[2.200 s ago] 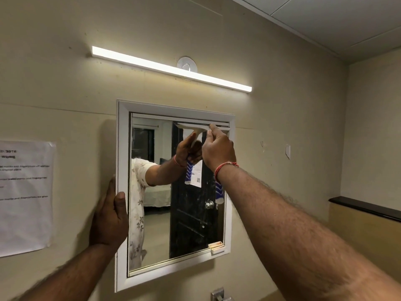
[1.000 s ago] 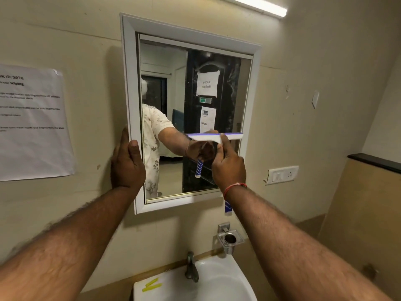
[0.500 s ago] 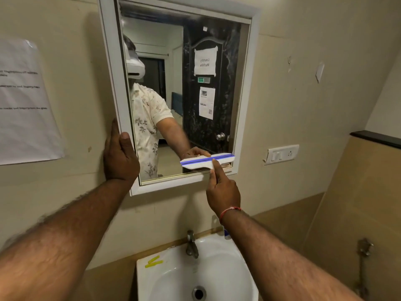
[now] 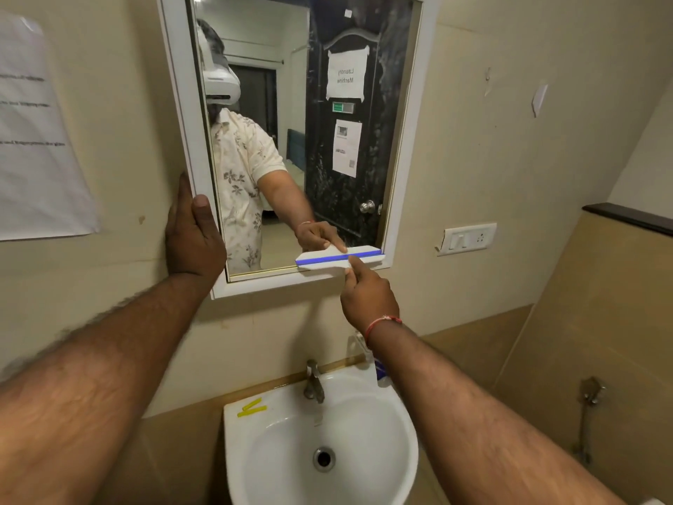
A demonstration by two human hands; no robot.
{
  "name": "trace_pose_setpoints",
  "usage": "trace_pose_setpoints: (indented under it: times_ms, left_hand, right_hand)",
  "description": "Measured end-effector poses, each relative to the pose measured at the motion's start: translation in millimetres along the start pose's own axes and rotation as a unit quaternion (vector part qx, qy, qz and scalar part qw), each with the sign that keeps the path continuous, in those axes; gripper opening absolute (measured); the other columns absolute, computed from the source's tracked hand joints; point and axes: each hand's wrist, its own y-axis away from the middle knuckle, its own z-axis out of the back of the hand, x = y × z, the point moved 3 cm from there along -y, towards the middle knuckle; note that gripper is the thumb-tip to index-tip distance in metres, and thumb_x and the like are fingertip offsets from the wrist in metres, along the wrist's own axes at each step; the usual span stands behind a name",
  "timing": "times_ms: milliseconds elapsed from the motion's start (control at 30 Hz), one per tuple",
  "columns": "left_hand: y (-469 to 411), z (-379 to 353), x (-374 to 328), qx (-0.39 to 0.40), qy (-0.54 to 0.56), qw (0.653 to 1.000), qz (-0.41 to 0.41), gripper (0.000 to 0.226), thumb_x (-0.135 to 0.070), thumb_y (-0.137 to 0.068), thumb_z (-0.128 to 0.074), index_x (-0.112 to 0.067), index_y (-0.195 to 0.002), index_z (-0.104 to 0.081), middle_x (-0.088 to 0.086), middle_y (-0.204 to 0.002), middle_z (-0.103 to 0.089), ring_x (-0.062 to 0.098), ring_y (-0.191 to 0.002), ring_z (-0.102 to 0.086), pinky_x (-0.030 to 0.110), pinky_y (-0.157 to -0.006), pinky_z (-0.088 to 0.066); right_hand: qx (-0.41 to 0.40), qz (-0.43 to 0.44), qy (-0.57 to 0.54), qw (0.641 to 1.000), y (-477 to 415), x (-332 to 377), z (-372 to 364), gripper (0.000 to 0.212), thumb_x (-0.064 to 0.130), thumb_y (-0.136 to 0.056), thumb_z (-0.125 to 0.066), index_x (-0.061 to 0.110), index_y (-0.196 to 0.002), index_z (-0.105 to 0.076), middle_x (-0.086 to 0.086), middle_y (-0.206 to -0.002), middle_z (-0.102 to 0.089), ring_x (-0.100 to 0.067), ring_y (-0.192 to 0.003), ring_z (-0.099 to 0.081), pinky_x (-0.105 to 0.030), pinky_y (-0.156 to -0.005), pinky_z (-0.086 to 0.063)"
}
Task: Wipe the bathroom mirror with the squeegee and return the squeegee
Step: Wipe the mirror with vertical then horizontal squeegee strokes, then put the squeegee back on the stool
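The white-framed mirror (image 4: pixel 174 85) hangs on the beige wall above the sink. A white squeegee (image 4: pixel 327 266) with a blue blade strip lies flat against the glass at the mirror's bottom right corner. My right hand (image 4: pixel 368 297) is shut on the squeegee just below the blade, and the handle is mostly hidden behind the hand and wrist. My left hand (image 4: pixel 193 238) rests on the lower left edge of the mirror frame, fingers wrapped onto it. The glass reflects a person and a dark door.
A white sink (image 4: pixel 400 424) with a metal tap (image 4: pixel 313 384) sits directly below. Yellow strips (image 4: pixel 252 407) lie on its rim. A switch plate (image 4: pixel 468 238) is right of the mirror, a paper notice (image 4: pixel 36 140) left. A spray fitting (image 4: pixel 588 417) hangs low right.
My right hand has drawn the squeegee down the right side of the glass from the top edge to the bottom edge. My left hand has stayed on the frame.
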Motion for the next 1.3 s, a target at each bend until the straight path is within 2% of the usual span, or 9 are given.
trace_pose_setpoints:
  times_ms: [167, 367, 567, 700, 800, 867, 967, 1100, 1300]
  left_hand:
    - [4, 6, 2, 0.037, -0.003, 0.999, 0.025, 0.060, -0.044, -0.117, -0.031, -0.017, -0.170, -0.033, 0.016, -0.163, -0.051, 0.034, -0.147, -0.052, 0.036, -0.122, -0.043]
    - [36, 15, 16, 0.096, -0.036, 0.993, 0.052, 0.059, -0.049, -0.117, -0.028, -0.024, -0.170, -0.033, 0.017, -0.157, -0.056, 0.037, -0.140, -0.055, 0.039, -0.117, -0.046]
    - [161, 38, 89, 0.239, -0.160, 0.954, 0.088, 0.070, -0.050, -0.113, -0.021, -0.007, -0.164, -0.044, 0.022, -0.121, -0.068, 0.048, -0.108, -0.060, 0.056, -0.104, -0.046]
    - [247, 64, 100, 0.286, -0.163, 0.937, 0.117, 0.073, -0.053, -0.108, -0.026, -0.009, -0.164, -0.046, 0.012, -0.124, -0.069, 0.043, -0.113, -0.061, 0.052, -0.106, -0.045]
    - [270, 70, 95, 0.285, -0.167, 0.933, 0.143, 0.076, -0.056, -0.108, -0.026, -0.009, -0.163, -0.046, 0.017, -0.135, -0.066, 0.044, -0.124, -0.057, 0.052, -0.111, -0.045]
    - [271, 68, 90, 0.274, -0.163, 0.934, 0.162, 0.074, -0.057, -0.108, -0.028, -0.011, -0.164, -0.045, 0.018, -0.144, -0.062, 0.042, -0.133, -0.053, 0.052, -0.117, -0.044]
    - [272, 67, 87, 0.260, -0.153, 0.939, 0.167, 0.067, -0.051, -0.110, -0.035, -0.014, -0.165, -0.043, 0.014, -0.153, -0.056, 0.036, -0.139, -0.049, 0.049, -0.121, -0.041]
    - [281, 69, 89, 0.286, -0.160, 0.934, 0.144, 0.068, -0.054, -0.110, -0.034, -0.017, -0.166, -0.042, 0.011, -0.154, -0.055, 0.034, -0.140, -0.050, 0.050, -0.120, -0.043]
    - [299, 100, 114, 0.322, -0.190, 0.917, 0.137, 0.064, -0.050, -0.111, -0.039, -0.015, -0.165, -0.044, 0.012, -0.153, -0.057, 0.035, -0.141, -0.052, 0.050, -0.119, -0.045]
  right_hand:
    - [0.042, 0.014, 0.055, 0.998, -8, 10, 14, 0.046, 0.038, -0.112, -0.039, 0.031, -0.156, -0.053, -0.007, -0.140, -0.070, -0.031, -0.123, -0.067, -0.048, -0.103, -0.058]
    - [0.059, 0.025, 0.078, 0.995, 35, -19, 6, 0.036, 0.042, -0.111, -0.033, 0.038, -0.137, -0.059, -0.006, -0.115, -0.076, -0.032, -0.103, -0.071, -0.047, -0.088, -0.061]
    - [0.070, -0.030, 0.074, 0.994, 78, -72, -8, 0.047, 0.041, -0.112, -0.036, 0.037, -0.157, -0.050, -0.009, -0.138, -0.070, -0.038, -0.126, -0.062, -0.044, -0.098, -0.053]
    - [0.095, -0.023, 0.067, 0.993, 97, -87, -9, 0.048, 0.040, -0.112, -0.039, 0.040, -0.158, -0.049, -0.012, -0.133, -0.072, -0.042, -0.118, -0.066, -0.044, -0.090, -0.055]
    - [0.081, -0.012, 0.050, 0.995, 103, -83, -2, 0.048, 0.038, -0.112, -0.041, 0.036, -0.159, -0.051, -0.011, -0.141, -0.070, -0.041, -0.124, -0.064, -0.044, -0.097, -0.054]
    - [0.029, 0.006, 0.010, 1.000, 108, -75, 4, 0.046, 0.040, -0.113, -0.042, 0.039, -0.158, -0.051, -0.004, -0.144, -0.069, -0.036, -0.125, -0.066, -0.043, -0.098, -0.055]
    - [-0.057, 0.023, -0.067, 0.996, 125, -72, -1, 0.043, 0.044, -0.114, -0.042, 0.052, -0.156, -0.047, 0.001, -0.129, -0.076, -0.029, -0.100, -0.070, -0.041, -0.080, -0.057]
    - [0.128, -0.059, 0.035, 0.989, 127, -102, -55, 0.045, 0.036, -0.111, -0.043, 0.035, -0.155, -0.054, -0.014, -0.126, -0.075, -0.042, -0.115, -0.068, -0.044, -0.093, -0.056]
    - [0.144, -0.064, 0.022, 0.987, 146, -95, -100, 0.047, 0.035, -0.112, -0.042, 0.033, -0.158, -0.051, -0.011, -0.131, -0.074, -0.040, -0.117, -0.068, -0.042, -0.092, -0.053]
